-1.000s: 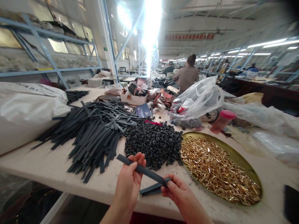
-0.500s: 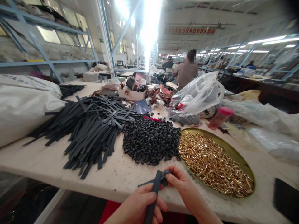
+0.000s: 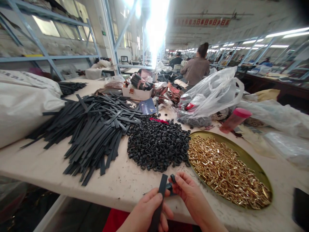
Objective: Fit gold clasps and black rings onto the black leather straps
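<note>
Light-blue metal shelving (image 3: 72, 57) stands beyond the far left corner of the cream, flat-topped counter (image 3: 113, 187), with bright rectangular windows (image 3: 45, 25) behind it; past the far edge, a glaring white strip light (image 3: 157, 30) burns, a long red lettered banner (image 3: 205, 22) hangs below the pale ceiling (image 3: 241, 9), and white tube lights (image 3: 287, 32) shine beyond the far right corner

In the grip of our left hand (image 3: 152, 204) we hold a dark flat strip (image 3: 162, 187), its upper end slanting away from us. Just beside that end, our right hand (image 3: 189, 190) pinches a small black loop (image 3: 173, 178). Before us on the worktop (image 3: 116, 188) we see a heap of black loops (image 3: 159, 145), with a pile of dark strips (image 3: 96, 138) to its left and a round golden tray (image 3: 259, 169) of shiny gold-coloured pieces (image 3: 224, 167) to its right. Beyond the tray stand a pink-lidded jar (image 3: 235, 120) and a clear plastic bag (image 3: 214, 93); farther off, we see a person in a brown top (image 3: 196, 69).
</note>
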The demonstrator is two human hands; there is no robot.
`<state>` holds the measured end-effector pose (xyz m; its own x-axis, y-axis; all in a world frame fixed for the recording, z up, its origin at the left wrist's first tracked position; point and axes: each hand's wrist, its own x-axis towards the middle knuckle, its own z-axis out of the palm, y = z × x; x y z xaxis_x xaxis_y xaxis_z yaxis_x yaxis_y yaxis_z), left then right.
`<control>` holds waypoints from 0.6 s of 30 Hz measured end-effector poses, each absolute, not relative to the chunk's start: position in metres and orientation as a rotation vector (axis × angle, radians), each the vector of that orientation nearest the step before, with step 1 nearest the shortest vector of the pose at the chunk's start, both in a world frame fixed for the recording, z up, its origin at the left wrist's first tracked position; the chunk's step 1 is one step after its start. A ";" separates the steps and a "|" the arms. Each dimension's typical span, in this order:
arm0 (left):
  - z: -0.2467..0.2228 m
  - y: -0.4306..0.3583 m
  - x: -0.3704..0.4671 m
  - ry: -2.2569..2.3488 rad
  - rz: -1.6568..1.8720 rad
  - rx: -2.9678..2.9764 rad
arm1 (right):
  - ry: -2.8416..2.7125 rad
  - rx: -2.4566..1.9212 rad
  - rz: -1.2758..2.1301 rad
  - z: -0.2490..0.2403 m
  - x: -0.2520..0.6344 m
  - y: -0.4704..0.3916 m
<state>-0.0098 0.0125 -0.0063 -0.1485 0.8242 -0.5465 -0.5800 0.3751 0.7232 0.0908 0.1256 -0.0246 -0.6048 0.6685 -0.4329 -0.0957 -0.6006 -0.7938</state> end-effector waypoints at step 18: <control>0.005 0.007 -0.018 1.571 0.645 0.943 | -1.983 -0.788 1.773 -0.026 0.112 0.119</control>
